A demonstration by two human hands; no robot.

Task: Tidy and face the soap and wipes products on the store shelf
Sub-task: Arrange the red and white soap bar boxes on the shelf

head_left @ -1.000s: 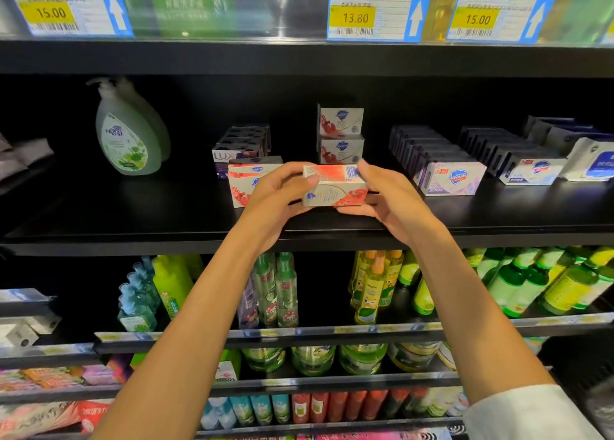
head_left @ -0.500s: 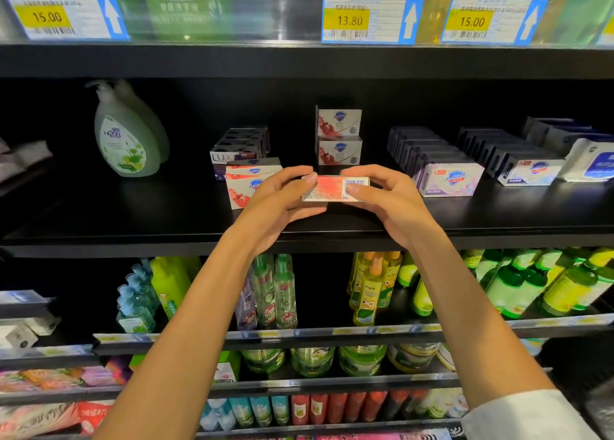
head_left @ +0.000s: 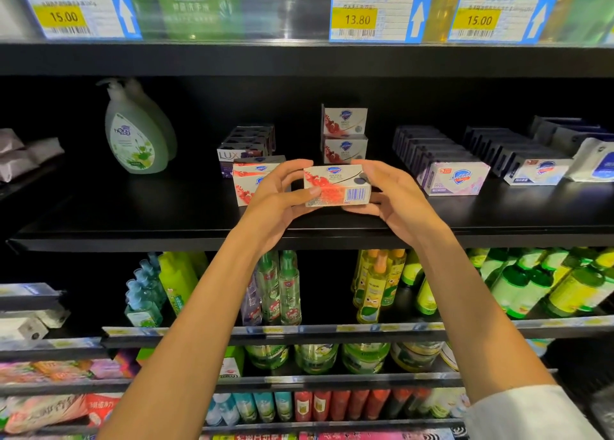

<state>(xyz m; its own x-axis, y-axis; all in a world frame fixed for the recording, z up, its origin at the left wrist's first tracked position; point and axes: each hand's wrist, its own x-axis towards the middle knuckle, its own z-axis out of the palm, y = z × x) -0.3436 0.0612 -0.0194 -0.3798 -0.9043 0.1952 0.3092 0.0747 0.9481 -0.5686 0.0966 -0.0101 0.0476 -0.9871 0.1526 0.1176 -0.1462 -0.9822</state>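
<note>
We hold the white-and-red cardboard soap box [head_left: 337, 186] between both hands, just above the near edge of the black store shelf [head_left: 166, 217]. Left hand [head_left: 277, 195]: grip pinching the box's left end, thumb across the lower front, fingers curled over the top. Right hand [head_left: 390, 193]: grip closed round the right end, fingers on top, thumb beneath.

Step in hand, as we judge it: turning the box so its branded face looks outward, then setting it down in line with its kind.

To do it well:
- the barcode panel faces us now, with the logo face tilted upward; roll the box until the logo face is upright and toward the aisle;
- set it flat on the shelf, square to the front edge;
- align it with the two matching red-and-white soap boxes [head_left: 252, 182] lying just to the left, or with the stacked pair of the same boxes [head_left: 345, 133] standing farther back;
- keep clear of the lilac-and-white soap box [head_left: 453, 178] heading the row on the right.

The box: oblong, light carton, crisp corners, no visible dents. Blue shield logo on the upper face; red pattern and blue barcode on the face toward us. It should handle as rigid and light.
</note>
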